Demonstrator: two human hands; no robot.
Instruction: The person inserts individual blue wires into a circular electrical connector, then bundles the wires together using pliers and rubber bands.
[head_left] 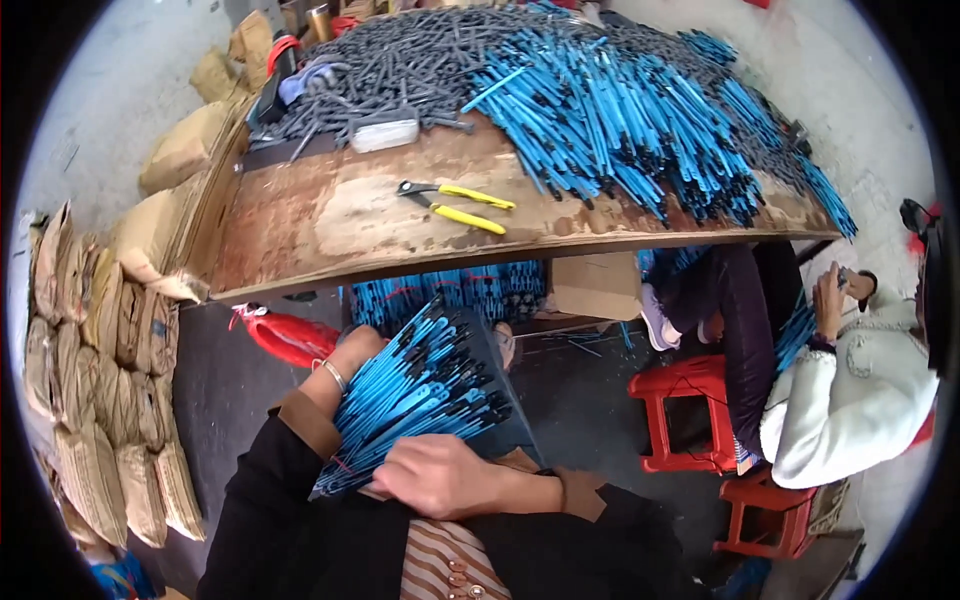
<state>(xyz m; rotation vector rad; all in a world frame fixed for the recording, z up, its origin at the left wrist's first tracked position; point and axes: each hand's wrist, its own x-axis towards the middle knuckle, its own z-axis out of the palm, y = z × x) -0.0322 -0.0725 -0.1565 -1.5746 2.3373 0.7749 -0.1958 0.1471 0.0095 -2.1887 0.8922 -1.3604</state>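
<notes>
A thick bundle of slim, bright-blue plastic strips with black ends (405,375) was held low before the person's body, toward seven o'clock from the middle of the view, its black ends fanned toward one o'clock. Its far-left edge was met by the left hand (358,348), above a pale bangle (334,376); the fingers were hidden behind the strips, so whether they were clamped or apart could not be told. The bundle's lower end was covered by the right hand (430,478), its fingers bent together over the strips; how firmly they were closed could not be told, as the fingertips were concealed.

Toward twelve o'clock, yellow-handled pliers with a dark metal head (468,218) were laid on a worn brown wooden table (330,215), touched by neither hand. Its far side was covered by a heap of dark-grey rod-like pieces (420,65) toward eleven o'clock and a large pile of blue strips (610,120) toward one o'clock. Brown paper packages (90,380) were stacked toward nine o'clock. A red plastic stool (690,420) was seen toward four o'clock, and beyond it a co-worker in a white fuzzy jacket (850,430).
</notes>
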